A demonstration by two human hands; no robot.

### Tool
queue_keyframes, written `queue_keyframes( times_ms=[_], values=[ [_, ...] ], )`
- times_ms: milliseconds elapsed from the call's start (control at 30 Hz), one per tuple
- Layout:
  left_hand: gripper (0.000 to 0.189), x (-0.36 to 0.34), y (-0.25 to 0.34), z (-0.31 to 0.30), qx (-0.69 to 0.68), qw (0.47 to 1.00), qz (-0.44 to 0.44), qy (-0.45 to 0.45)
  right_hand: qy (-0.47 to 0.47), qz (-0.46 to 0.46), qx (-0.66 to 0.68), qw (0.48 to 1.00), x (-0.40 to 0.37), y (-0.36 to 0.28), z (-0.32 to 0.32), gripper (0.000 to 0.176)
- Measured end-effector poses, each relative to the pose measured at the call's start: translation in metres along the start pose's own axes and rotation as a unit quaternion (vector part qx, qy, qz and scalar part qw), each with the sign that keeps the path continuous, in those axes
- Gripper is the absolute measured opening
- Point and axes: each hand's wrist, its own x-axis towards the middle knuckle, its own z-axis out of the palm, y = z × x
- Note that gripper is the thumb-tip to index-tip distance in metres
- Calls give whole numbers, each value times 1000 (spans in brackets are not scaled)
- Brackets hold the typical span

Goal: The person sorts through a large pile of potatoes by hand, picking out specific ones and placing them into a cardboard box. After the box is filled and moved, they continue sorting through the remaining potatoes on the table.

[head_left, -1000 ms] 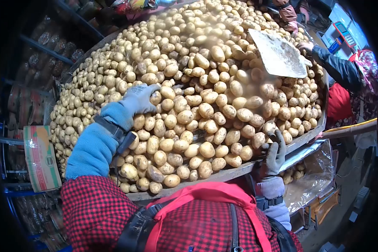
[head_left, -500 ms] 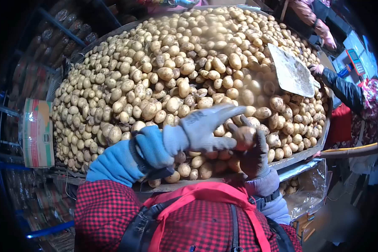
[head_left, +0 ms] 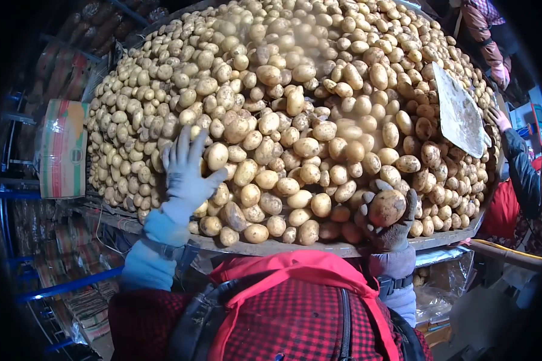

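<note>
A large heap of potatoes (head_left: 307,147) spreads over a wide table with a raised edge (head_left: 283,248). My left hand (head_left: 188,174), in a grey glove, lies with fingers spread at the left front of the heap, over potatoes and holding none. In a dirtier, darker glove, my right hand (head_left: 396,236) is near the front edge at right. Its fingers curl from below around a large brown-stained potato (head_left: 386,208), which faces up in the palm.
A pale flat scoop (head_left: 457,111) rests on the heap at right, near a co-worker's hand (head_left: 498,118). Another person's hand (head_left: 501,75) hangs at the upper right. A striped cardboard box (head_left: 64,149) stands at the left, and a clear plastic bag (head_left: 442,283) hangs below the right edge.
My left hand has moved away leftward from beside the right hand, its fingers spreading over the heap. My right hand still holds a potato. The view has shifted, and the co-worker's hand is off the scoop.
</note>
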Motion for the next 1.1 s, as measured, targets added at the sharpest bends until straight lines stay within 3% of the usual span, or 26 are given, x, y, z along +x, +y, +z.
queue_keyframes(
  times_ms=[33,67,133,200,300,333,400,467,533,567,600,633,667,733,767,800,867,900,933,1000,1100],
  values=[
    [94,-1,9,10,83,997,2,-12,-119,24,-18,992,7,-5,-20,79],
    [93,0,15,16,165,986,5,-24,-115,27,-20,993,8,-3,-22,79],
    [92,22,2,48,26,997,62,36,-28,-68,-84,994,12,3,-23,80],
    [90,56,18,50,72,994,76,42,-41,-59,-72,995,20,1,-31,83],
    [85,121,44,78,156,987,23,-42,-156,13,-36,987,9,-1,-14,93],
    [85,140,52,78,152,984,35,-84,-135,-1,-55,989,9,2,-10,96],
    [85,160,64,98,101,988,78,-91,-190,-5,-49,981,12,2,-14,95],
    [80,165,78,110,93,985,137,-44,-167,-153,-211,951,-6,8,3,93],
    [80,174,74,112,93,977,172,-89,-160,-87,-193,964,1,0,-11,89],
    [79,176,71,108,69,974,187,-106,-204,-16,-88,975,11,-1,-29,85],
    [79,178,69,104,47,972,194,-121,-194,-156,-206,946,0,6,-19,83],
    [78,179,68,100,45,970,207,-122,-209,-137,-202,947,3,13,-18,83],
    [77,181,56,104,41,965,233,-110,-177,-238,-334,895,6,16,-19,80],
    [73,175,44,91,19,961,224,-160,-96,-429,-562,701,9,15,-26,75],
    [68,159,47,71,-87,964,218,-122,-136,-464,-551,680,16,17,-38,69],
    [61,144,39,65,-91,969,218,-65,-173,-499,-537,658,22,19,-50,65],
    [55,111,29,26,-118,966,225,-38,-162,-261,-331,892,16,8,-46,69],
    [49,93,21,12,-119,971,209,-20,-173,-281,-315,890,22,9,-55,74],
    [48,74,19,-4,-140,973,184,-24,-258,-9,-47,965,25,-7,-48,75],
    [46,37,2,-24,-115,977,171,-50,-201,-47,-74,976,25,-6,-41,76],
    [47,-7,-9,-39,-111,960,224,-125,-174,-76,-113,975,24,-5,-36,76]
  ],
)
